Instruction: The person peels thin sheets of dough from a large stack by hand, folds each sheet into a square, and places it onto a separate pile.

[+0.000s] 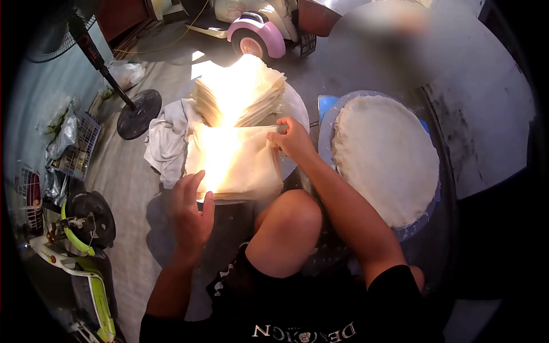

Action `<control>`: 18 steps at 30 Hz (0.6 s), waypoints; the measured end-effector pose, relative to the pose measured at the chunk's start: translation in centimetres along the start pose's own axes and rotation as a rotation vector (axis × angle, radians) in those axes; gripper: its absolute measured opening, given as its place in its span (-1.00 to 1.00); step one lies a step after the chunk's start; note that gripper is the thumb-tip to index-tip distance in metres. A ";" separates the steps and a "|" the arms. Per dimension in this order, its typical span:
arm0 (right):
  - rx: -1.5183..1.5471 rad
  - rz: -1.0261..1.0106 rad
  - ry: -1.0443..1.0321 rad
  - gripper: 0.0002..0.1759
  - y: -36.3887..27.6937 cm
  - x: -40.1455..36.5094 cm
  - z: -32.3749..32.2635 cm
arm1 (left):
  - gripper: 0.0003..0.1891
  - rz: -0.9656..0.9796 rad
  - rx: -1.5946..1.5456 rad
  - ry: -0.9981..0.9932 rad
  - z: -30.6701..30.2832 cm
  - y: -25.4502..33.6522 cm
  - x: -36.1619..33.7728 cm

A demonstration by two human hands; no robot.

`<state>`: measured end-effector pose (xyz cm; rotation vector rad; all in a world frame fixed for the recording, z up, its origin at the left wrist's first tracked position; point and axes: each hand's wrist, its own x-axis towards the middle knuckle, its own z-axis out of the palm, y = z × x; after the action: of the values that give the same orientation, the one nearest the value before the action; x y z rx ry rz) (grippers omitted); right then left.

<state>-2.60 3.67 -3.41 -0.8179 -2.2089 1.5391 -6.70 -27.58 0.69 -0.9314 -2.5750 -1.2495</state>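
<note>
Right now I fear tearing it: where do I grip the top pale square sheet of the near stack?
By opposite corners, from the sides: the far right corner, which the right hand pinches, and the near left one beside the left hand. The top pale square sheet lies flat and thin, so probably only corners lift free.

Cream sheets (237,157), pink scooter (257,31)

**Sheets in the middle, dough slab to the right**

The square stack of thin pale sheets (237,163) lies on a round grey tray (297,102), before a taller fanned pile of pale sheets (243,94). A crumpled white cloth (166,140) lies just left of both. To the right, a wide round dough slab (386,157) rests on what seems another tray.
</note>
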 end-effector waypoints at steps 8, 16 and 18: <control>-0.230 -0.033 -0.059 -0.66 -1.1 -0.3 0.5 | -0.41 0.469 0.524 -0.338 5.8 -3.5 8.5; 0.110 0.094 -0.052 -0.83 -3.3 -1.3 0.2 | -0.23 0.191 0.485 -0.537 6.8 -6.2 9.4; 0.053 0.265 -0.076 -0.79 -1.5 -0.8 -0.1 | -0.19 0.118 0.505 -0.635 6.7 -5.6 9.3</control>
<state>-2.30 2.82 -1.97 -1.0892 -2.1714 1.7678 -16.45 -20.79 -4.02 -1.4943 -2.9876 -0.2401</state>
